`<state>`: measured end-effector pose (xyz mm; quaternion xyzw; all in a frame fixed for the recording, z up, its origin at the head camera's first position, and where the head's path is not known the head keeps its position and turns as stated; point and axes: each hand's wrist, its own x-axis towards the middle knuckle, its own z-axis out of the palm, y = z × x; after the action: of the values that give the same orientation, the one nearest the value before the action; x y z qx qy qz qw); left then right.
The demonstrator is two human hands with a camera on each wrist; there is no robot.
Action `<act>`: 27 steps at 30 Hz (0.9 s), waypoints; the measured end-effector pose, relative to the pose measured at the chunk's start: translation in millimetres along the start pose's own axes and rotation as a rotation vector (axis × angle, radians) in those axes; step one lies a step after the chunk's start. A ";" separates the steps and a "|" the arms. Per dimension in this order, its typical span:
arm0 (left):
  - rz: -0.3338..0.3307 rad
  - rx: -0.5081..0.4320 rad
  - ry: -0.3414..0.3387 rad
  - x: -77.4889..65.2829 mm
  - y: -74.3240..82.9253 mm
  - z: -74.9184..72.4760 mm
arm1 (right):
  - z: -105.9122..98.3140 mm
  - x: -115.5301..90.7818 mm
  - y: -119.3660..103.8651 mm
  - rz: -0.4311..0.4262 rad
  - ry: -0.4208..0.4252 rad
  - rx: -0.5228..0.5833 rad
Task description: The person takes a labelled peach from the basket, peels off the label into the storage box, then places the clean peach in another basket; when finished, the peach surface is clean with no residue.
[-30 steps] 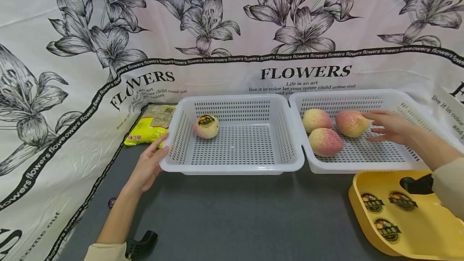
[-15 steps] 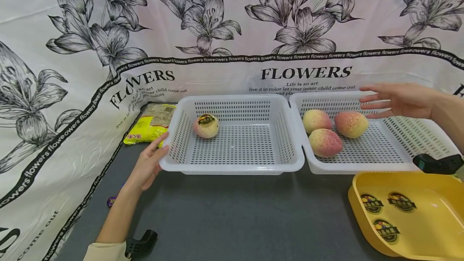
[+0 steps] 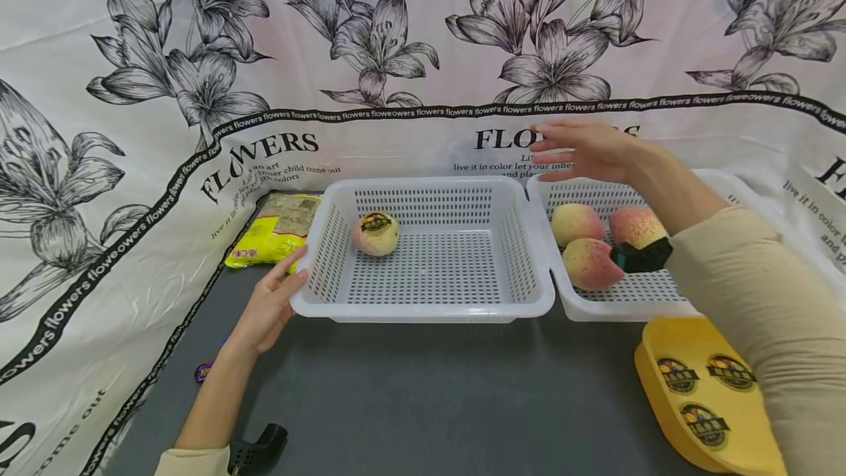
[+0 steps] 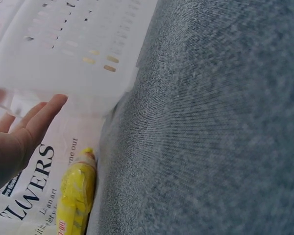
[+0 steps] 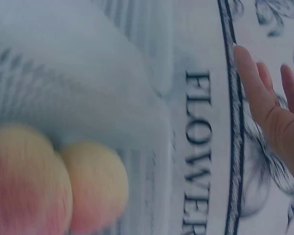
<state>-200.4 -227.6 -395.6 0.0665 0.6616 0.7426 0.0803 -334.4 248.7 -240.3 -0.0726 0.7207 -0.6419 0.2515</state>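
Observation:
My left hand [image 3: 267,307] touches the left rim of the left white basket [image 3: 423,311] with its fingers nearly straight. One peach [image 3: 375,242] lies in that basket, a black and gold label [image 3: 377,222] on it. My right hand [image 3: 588,150], fingers extended and holding nothing, hovers over the back left of the right white basket [image 3: 588,309]. Inside that basket are three peaches: one at the back [image 3: 576,225], one in front [image 3: 590,264], and a third [image 3: 636,225] partly hidden by the right wrist camera. The right wrist view shows two blurred peaches [image 5: 95,186].
A yellow tray [image 3: 661,410] stands at the front right, with three black labels [image 3: 704,424] in it; the right sleeve covers part. Behind the left hand lies a yellow packet [image 3: 274,230]. A small purple object [image 3: 202,372] sits near the left forearm. Flower-printed cloth backs the table.
My right hand first drew back rightward from the peaches, then swept left and up over the right basket's back edge. The left hand has stayed at the left basket's rim.

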 end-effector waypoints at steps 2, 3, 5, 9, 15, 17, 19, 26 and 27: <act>0.004 -0.007 -0.006 -0.6 -0.7 -0.3 | 17.7 18.2 2.4 -0.011 -0.032 0.022; 0.007 -0.011 -0.009 -0.8 -0.9 -0.4 | 26.5 27.2 3.6 -0.016 -0.048 0.033; 0.016 -0.013 -0.016 -0.8 -1.1 -0.7 | 44.0 44.4 5.9 -0.021 -0.073 0.049; 0.017 -0.010 -0.017 0.5 -0.5 -1.5 | 76.5 73.8 14.8 -0.034 -0.118 0.077; 0.012 0.002 -0.024 2.4 0.3 -1.8 | 115.3 107.5 39.5 -0.029 -0.110 0.068; 0.013 0.003 -0.021 2.2 0.4 -1.8 | 125.5 117.2 47.3 -0.030 -0.088 0.060; 0.012 0.003 -0.017 1.9 0.4 -2.1 | 134.3 126.2 54.1 -0.038 -0.075 0.047; 0.008 -0.004 -0.010 1.2 -0.8 -3.8 | 164.2 144.6 67.9 -0.007 -0.069 -0.034; 0.008 -0.004 -0.009 1.2 -1.0 -4.1 | 168.8 146.9 69.4 0.001 -0.074 -0.052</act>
<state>-202.3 -231.2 -397.1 0.0721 0.6593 0.7441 0.0803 -369.0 47.4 -354.9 -0.1024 0.7275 -0.6196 0.2763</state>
